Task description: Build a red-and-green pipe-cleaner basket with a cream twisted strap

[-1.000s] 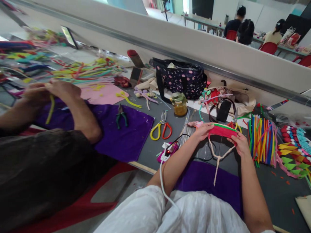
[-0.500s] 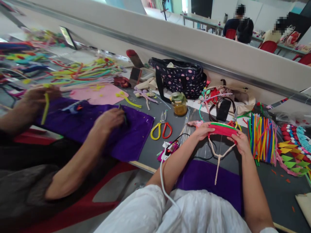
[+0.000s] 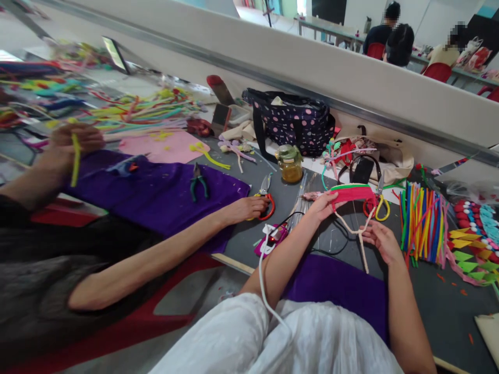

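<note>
My left hand pinches the left end of a red strip with a green and white upper edge, held above the table. From the strip's two ends hangs a Y-shaped cream pipe cleaner. Beside its junction is my right hand, fingers apart and fingertips close to the stem; whether they touch it I cannot tell. Behind the strip lie scissors with red and yellow handles. Near my left forearm rests a magenta device with a white cable. A purple cloth lies below my hands.
At left, a co-worker's hand is on other scissors; their other hand holds a yellow strip. Green pliers lie on their purple cloth. A jar, dotted bag and colourful pipe cleaners stand around.
My right hand has left the red strip's right end and moved down to the cream junction. The co-worker's nearer hand has let go of the pliers and moved right to the scissors.
</note>
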The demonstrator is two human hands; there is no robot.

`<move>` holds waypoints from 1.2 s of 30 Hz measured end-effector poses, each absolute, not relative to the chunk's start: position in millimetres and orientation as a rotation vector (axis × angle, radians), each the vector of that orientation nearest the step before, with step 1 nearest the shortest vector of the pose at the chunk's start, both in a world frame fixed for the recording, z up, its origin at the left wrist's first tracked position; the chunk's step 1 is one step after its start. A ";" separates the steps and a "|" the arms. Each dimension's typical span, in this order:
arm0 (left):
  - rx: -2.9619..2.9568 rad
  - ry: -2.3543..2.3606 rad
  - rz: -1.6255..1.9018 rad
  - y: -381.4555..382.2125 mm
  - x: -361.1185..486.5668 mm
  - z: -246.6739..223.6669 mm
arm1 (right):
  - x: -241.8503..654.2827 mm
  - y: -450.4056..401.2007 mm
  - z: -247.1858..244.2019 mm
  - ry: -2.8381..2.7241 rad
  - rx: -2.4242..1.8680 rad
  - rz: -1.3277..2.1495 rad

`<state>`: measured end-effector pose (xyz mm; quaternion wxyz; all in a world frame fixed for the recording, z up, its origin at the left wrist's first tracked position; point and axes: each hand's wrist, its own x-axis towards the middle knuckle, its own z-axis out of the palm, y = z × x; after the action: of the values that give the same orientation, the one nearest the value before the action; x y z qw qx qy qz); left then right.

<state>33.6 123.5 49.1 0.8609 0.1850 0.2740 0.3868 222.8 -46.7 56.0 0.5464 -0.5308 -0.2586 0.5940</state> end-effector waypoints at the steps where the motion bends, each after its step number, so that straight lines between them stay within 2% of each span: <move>1: 0.365 0.587 0.829 122.7 34.3 50.0 | 218.1 -49.5 55.4 -0.628 -1.282 1.422; 19: 0.434 0.399 0.667 116.0 24.7 69.0 | 196.2 -76.0 61.7 -0.760 -1.409 1.194; 29: 0.881 0.713 0.685 119.4 22.3 72.5 | 217.6 -89.4 68.1 -0.921 -1.555 1.059; 36: 0.930 0.775 0.762 111.8 30.3 76.5 | 218.0 -92.5 66.5 -0.921 -1.591 1.044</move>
<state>30.3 111.8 76.5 0.7549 0.4264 0.3553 0.3493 218.0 -92.5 66.5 0.4916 -0.6553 -0.3792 0.4303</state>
